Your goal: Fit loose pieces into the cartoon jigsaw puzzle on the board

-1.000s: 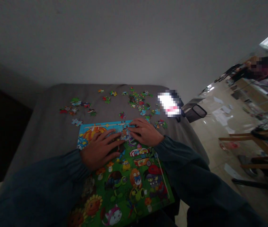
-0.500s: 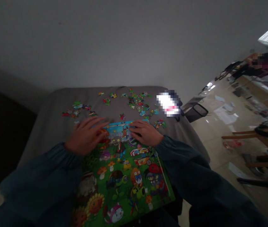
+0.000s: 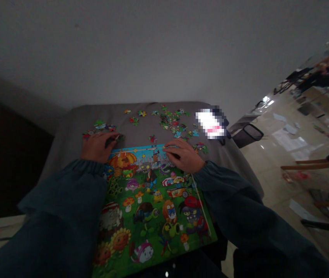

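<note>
Your left hand (image 3: 97,147) has its fingers nearly closed at a puzzle piece (image 3: 119,136) toward the counter's (image 3: 67,141) far-left corner, grip unclear; your right hand's (image 3: 186,155) curled fingers hide whatever they touch. The puzzle (image 3: 149,208) lies at the near edge, partly behind your left sleeve (image 3: 65,204); pixelation masks a bright object (image 3: 210,123) by the far-right corner.

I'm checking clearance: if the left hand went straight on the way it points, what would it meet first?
Most likely the loose puzzle piece right at the fingertips of the left hand; whether they touch is unclear in this dim view.
</note>
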`<state>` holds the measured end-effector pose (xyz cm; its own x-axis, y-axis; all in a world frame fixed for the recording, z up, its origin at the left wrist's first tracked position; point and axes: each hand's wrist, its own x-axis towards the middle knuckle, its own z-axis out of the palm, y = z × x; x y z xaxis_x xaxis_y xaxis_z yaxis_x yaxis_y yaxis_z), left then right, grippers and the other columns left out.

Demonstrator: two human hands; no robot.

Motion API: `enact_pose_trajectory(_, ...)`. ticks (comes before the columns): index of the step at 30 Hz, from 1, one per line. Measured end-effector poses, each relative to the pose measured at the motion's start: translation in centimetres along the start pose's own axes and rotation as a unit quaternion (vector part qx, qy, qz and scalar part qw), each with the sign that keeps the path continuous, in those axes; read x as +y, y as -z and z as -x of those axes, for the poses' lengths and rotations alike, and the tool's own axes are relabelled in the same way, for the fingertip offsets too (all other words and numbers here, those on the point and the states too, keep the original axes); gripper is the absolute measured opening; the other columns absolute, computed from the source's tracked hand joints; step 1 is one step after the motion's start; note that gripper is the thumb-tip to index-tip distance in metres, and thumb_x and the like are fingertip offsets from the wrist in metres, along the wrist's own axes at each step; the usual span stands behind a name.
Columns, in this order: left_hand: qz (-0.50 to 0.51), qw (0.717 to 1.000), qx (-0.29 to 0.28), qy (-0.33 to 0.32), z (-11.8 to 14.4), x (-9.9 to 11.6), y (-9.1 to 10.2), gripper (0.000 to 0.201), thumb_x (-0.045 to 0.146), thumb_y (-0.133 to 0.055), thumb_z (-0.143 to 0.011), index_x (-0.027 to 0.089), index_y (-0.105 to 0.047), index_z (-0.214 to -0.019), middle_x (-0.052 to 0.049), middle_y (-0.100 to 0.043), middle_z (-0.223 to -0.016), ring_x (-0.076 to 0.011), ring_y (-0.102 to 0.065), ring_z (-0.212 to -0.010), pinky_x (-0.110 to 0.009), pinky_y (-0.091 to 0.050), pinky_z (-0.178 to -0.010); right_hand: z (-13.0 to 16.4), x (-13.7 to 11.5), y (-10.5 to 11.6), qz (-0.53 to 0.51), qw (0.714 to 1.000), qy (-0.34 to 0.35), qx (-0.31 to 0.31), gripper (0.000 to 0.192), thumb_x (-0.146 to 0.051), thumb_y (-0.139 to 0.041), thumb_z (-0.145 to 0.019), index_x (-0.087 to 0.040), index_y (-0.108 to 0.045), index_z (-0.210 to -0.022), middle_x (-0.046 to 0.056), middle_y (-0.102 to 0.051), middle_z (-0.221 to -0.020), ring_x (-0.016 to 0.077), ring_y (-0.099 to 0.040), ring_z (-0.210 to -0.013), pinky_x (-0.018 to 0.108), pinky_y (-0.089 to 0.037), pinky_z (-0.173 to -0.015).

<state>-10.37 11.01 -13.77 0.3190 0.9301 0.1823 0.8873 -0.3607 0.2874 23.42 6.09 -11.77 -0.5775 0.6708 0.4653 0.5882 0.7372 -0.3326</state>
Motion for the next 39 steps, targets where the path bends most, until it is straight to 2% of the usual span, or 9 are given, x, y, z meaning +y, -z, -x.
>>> enact_pose_trajectory(7,-0.038,0.999,0.003,0.035,-0.3,1.9,-0.1,0.04,0.029,-0.039,-0.099,0.023,-0.05,-0.137,-0.009,-0.052,-0.141,-0.0334,-0.043,-0.129,-0.057,-0.033,-0.101,0.2,-0.1,-0.6,-0.007,0.995,0.017,-0.094,0.033,-0.024,-0.052,-0.092,-0.019,-0.06,-0.124,0.009,-0.062,-0.127,0.0226,-0.053,-0.12,0.045,-0.043,-0.104)
enact_pose_trajectory(12,-0.054,0.998,0.017,0.042,-0.5,2.0,-0.6,0.037,0.033,-0.043,-0.097,0.025,-0.055,-0.131,-0.011,-0.06,-0.131,-0.0334,-0.049,-0.124,-0.055,-0.036,-0.097,0.2,-0.1,-0.4,-0.008,0.996,-0.027,-0.082,0.051,-0.026,-0.052,-0.091,-0.012,-0.044,-0.14,0.014,-0.055,-0.135,0.0232,-0.049,-0.125,0.044,-0.041,-0.108)
enact_pose_trajectory(17,-0.058,0.995,0.072,0.039,-0.3,2.4,0.3,0.038,0.039,-0.045,-0.095,0.021,-0.06,-0.125,-0.012,-0.061,-0.128,-0.0344,-0.051,-0.122,-0.055,-0.034,-0.1,0.4,-0.2,-0.4,0.01,0.99,0.029,-0.138,0.04,-0.031,-0.05,-0.095,-0.021,-0.055,-0.133,0.007,-0.055,-0.138,0.0241,-0.044,-0.131,0.046,-0.038,-0.11)
enact_pose_trajectory(20,-0.024,0.996,0.084,-0.022,0.3,4.0,1.1,0.036,0.043,-0.049,-0.093,0.021,-0.064,-0.118,-0.009,-0.066,-0.121,-0.03,-0.055,-0.117,-0.047,-0.037,-0.101,0.5,-0.2,-0.4,0.017,0.986,0.046,-0.157,0.035,-0.031,-0.048,-0.097,-0.025,-0.059,-0.13,0.004,-0.057,-0.136,0.0235,-0.047,-0.13,0.045,-0.039,-0.109)
enact_pose_trajectory(22,0.014,0.994,0.051,-0.097,1.0,5.7,1.4,0.035,0.05,-0.051,-0.092,0.026,-0.066,-0.112,-0.005,-0.07,-0.111,-0.0246,-0.06,-0.107,-0.039,-0.043,-0.096,0.4,-0.2,-0.2,0.011,0.986,0.052,-0.156,0.032,-0.029,-0.049,-0.097,-0.024,-0.064,-0.124,0.006,-0.059,-0.134,0.0221,-0.05,-0.127,0.043,-0.04,-0.107)
enact_pose_trajectory(25,0.075,0.969,-0.031,-0.232,2.6,8.6,1.2,0.036,0.053,-0.053,-0.091,0.027,-0.066,-0.113,-0.004,-0.072,-0.103,-0.0231,-0.063,-0.097,-0.037,-0.046,-0.086,-0.6,0.0,0.1,0.013,0.987,0.059,-0.149,0.025,-0.027,-0.051,-0.095,-0.02,-0.07,-0.111,0.008,-0.065,-0.124,0.0212,-0.057,-0.117,0.04,-0.044,-0.101)
enact_pose_trajectory(28,0.082,0.954,-0.075,-0.279,3.9,10.4,0.4,0.033,0.046,-0.062,-0.088,0.025,-0.065,-0.114,-0.004,-0.071,-0.104,-0.0223,-0.063,-0.097,-0.036,-0.046,-0.083,-1.9,0.3,0.3,0.021,0.988,0.069,-0.134,0.022,-0.027,-0.052,-0.095,-0.018,-0.072,-0.099,0.007,-0.07,-0.105,0.0198,-0.061,-0.103,0.038,-0.047,-0.094)
enact_pose_trajectory(34,0.063,0.959,-0.001,-0.277,4.9,11.2,-0.9,0.036,0.045,-0.063,-0.088,0.022,-0.063,-0.115,-0.004,-0.071,-0.103,-0.0237,-0.062,-0.095,-0.037,-0.047,-0.08,-1.9,0.7,-0.1,0.013,0.997,0.074,-0.014,0.021,-0.022,-0.049,-0.094,-0.016,-0.068,-0.089,0.007,-0.07,-0.092,0.0188,-0.06,-0.091,0.036,-0.047,-0.087)
enact_pose_trajectory(39,0.037,0.964,0.044,-0.261,5.1,11.9,-1.7,0.03,0.043,-0.063,-0.088,0.022,-0.065,-0.108,-0.002,-0.073,-0.098,-0.0238,-0.062,-0.091,-0.037,-0.047,-0.076,-0.5,0.3,-0.3,0.006,0.997,0.081,-0.015,0.018,-0.021,-0.05,-0.092,-0.017,-0.067,-0.087,0.006,-0.07,-0.089,0.0186,-0.06,-0.089,0.036,-0.047,-0.086)
